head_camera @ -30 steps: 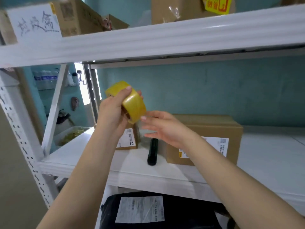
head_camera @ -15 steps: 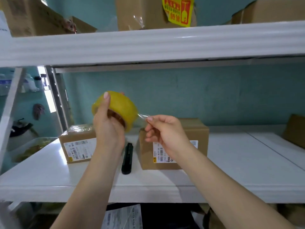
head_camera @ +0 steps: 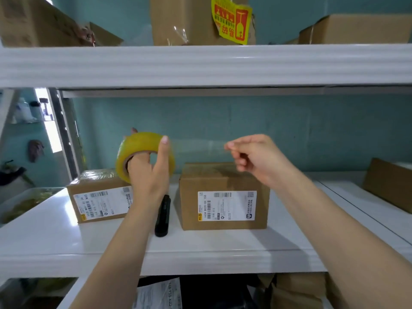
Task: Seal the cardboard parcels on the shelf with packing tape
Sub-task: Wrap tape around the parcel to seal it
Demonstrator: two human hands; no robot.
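Hands apart above the white shelf (head_camera: 223, 248): the left hand (head_camera: 149, 175) grips the round yellow roll of packing tape (head_camera: 142, 146), the right hand (head_camera: 256, 159) pinches its clear pulled-out strip (head_camera: 200, 145). Next, I judge, it must drop flat onto the labelled brown cardboard parcel (head_camera: 223, 181) beyond; the upper shelf edge (head_camera: 200, 65) caps headroom, and open shelf lies rightward.

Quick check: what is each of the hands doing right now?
Left hand: gripping the yellow tape roll, fingers through its core.
Right hand: pinching the free end of the tape strip stretched out from the roll.
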